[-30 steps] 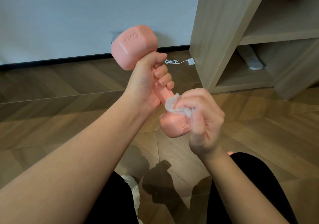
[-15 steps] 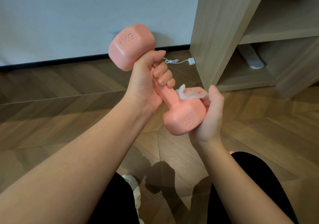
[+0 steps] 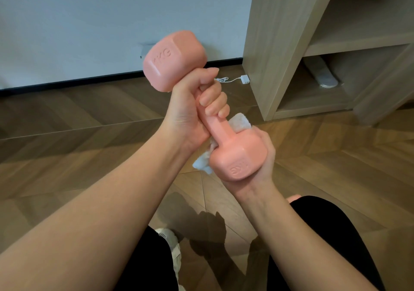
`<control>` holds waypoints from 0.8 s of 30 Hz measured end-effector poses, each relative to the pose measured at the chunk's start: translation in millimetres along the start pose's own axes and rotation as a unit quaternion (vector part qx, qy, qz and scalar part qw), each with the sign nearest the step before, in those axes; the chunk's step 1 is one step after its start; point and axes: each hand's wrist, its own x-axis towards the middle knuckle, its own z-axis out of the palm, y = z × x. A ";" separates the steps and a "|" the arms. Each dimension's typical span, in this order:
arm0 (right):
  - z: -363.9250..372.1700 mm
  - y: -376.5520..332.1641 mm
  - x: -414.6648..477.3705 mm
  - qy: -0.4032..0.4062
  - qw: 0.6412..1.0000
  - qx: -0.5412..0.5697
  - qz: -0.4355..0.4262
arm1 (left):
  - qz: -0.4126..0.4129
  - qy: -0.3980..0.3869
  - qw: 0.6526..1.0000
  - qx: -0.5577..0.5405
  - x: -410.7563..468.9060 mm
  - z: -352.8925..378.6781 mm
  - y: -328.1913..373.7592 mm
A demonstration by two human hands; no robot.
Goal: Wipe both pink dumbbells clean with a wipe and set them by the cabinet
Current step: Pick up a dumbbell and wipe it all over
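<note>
Dumbbell is held in mid-air above the floor, long axis slanting from upper left down to lower right. Left hand grips its handle; right hand cups the lower head, closed on the wipe.

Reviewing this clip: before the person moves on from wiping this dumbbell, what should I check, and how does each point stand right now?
1. Dumbbell held firmly: ok, the left hand is wrapped around the handle.
2. Wipe touching the dumbbell: ok, the right hand presses it around the lower head.
3. Upper head wiped: cannot tell.
4. Underside of the lower head clean: cannot tell, it is hidden by the hand.
5. Floor beside the cabinet free for set-down: not quite, a white charger and cable lie near its corner.
6. Second dumbbell: cannot tell, only a pink edge shows behind the right forearm.
</note>
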 end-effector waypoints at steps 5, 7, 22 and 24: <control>-5.4 -10.4 6.4 0.048 0.968 -0.109 -0.222 | -0.076 0.102 0.992 0.023 4.5 -3.5 -8.3; -10.7 -14.5 6.3 0.061 0.914 -0.246 -0.318 | -0.117 0.155 0.981 0.014 4.4 -6.7 -13.2; -21.5 -4.1 17.8 0.011 0.771 -0.450 -0.450 | -0.082 0.217 0.971 -0.051 11.6 -11.5 -15.7; -12.9 -9.1 19.9 0.022 0.893 -0.314 -0.323 | -0.056 0.199 0.976 -0.065 11.0 -10.4 -13.6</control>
